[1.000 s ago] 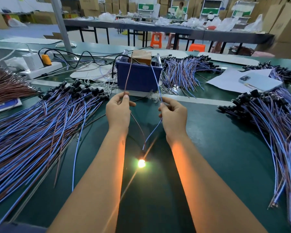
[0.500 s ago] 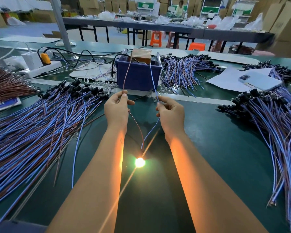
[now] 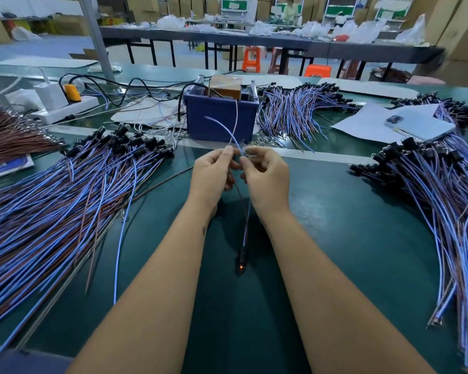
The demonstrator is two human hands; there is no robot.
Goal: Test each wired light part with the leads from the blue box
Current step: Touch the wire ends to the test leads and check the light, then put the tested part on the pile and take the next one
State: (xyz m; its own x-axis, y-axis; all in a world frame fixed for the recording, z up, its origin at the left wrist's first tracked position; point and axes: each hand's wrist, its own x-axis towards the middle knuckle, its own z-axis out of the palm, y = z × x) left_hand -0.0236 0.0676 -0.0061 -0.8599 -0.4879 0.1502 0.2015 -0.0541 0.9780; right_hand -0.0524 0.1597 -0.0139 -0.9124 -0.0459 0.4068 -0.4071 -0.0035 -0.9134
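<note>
Both hands, left (image 3: 212, 172) and right (image 3: 266, 175), pinch the light part's (image 3: 241, 261) thin, limp wires mid-table; grip near the bare tips.

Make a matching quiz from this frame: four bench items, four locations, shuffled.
Items
1. blue plastic box
2. white power strip
3. pale blue phone
4. small black lamp part on two wires

Locations
A. on the white paper sheet, right side
B. on the green bench mat between the forearms
C. far left, with an orange plug in it
D. straight beyond the two hands, centre of bench

Pairs: 1-D, 2-C, 3-A, 4-B
</note>
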